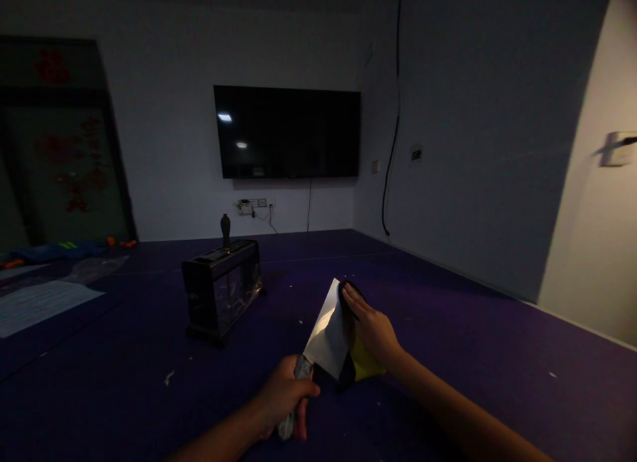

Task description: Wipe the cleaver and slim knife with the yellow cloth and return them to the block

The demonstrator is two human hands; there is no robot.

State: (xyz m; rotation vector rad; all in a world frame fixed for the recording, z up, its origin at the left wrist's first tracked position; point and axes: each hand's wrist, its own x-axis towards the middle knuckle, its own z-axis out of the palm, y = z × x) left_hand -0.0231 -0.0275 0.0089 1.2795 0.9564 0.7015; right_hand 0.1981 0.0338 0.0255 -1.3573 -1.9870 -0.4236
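My left hand (288,399) is wrapped round the grey handle of a kitchen cleaver (326,339). The broad, shiny blade points up and away from me. Against the right side of that blade, my right hand (373,329) presses a black and yellow cloth (365,362), whose lower part hangs beneath the palm. My fingers lie together over the cloth near the far end of the blade. Part of the blade is hidden behind the cloth. Left of the cleaver, apart from both hands, stands a black box-like holder (219,293) with clear sides.
A dark vase-shaped piece (225,230) rises from the holder's top. The purple surface (472,356) carries small white scraps. A printed paper sheet (47,306) and a clear plastic wrapper (97,268) lie at left. The television (288,133) hangs on the far wall.
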